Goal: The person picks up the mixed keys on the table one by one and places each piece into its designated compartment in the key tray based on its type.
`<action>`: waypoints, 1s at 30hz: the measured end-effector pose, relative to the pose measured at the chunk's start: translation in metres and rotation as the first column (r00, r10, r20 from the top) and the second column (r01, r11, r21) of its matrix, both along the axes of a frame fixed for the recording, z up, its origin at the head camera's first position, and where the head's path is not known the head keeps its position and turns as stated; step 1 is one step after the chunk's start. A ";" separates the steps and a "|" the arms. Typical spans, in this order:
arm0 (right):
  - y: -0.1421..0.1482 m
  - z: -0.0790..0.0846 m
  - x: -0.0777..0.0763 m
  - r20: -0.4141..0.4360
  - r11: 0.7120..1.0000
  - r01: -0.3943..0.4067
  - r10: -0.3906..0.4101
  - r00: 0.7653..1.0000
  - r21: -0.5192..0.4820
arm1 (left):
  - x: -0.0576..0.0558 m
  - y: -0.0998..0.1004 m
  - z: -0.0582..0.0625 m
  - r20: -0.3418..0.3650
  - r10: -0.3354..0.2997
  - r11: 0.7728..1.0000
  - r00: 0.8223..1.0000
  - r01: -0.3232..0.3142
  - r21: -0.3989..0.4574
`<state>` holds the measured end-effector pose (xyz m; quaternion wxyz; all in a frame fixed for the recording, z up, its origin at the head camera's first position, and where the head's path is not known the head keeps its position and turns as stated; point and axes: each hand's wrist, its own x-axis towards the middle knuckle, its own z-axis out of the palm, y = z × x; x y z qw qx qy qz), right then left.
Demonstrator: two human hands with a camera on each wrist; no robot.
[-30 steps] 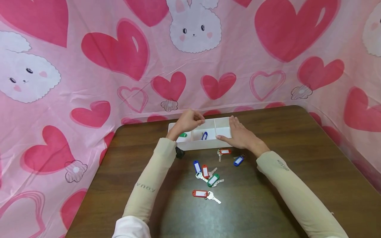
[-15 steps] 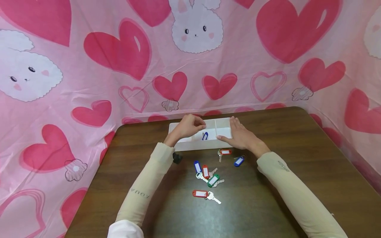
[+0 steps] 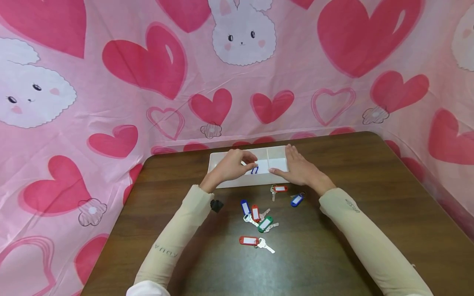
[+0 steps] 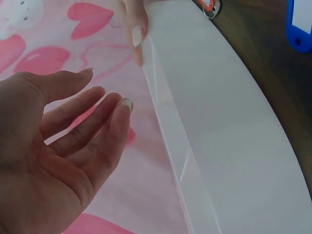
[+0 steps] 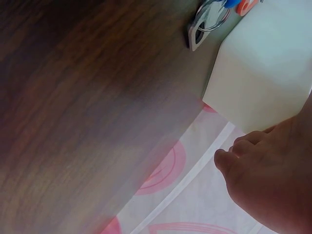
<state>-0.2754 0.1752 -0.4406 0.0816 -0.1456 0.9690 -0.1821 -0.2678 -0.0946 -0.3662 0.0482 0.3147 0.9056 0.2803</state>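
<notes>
White tray, 1 piece, centre of the head view: likely light, stiff, smooth and prone to slide, best held by its rim; left hand above it, thumb and fingertips apart, nothing held; right hand, fingers extended, against its right end.

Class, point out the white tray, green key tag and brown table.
White tray (image 3: 255,179): head view, on its front wall.
Green key tag (image 3: 265,224): head view, on its white label.
Brown table (image 3: 303,259): head view, on its bare top.
</notes>
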 end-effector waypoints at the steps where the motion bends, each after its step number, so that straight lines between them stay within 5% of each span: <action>1: 0.000 0.000 0.000 -0.001 1.000 0.001 -0.001 1.000 0.001 | 0.001 0.000 0.000 0.003 -0.004 1.000 1.000 0.004 0.000; 30: 0.000 -0.004 -0.001 0.004 1.000 0.009 -0.009 1.000 -0.011 | 0.044 -0.010 -0.014 0.060 -0.061 0.998 0.996 0.061 -0.005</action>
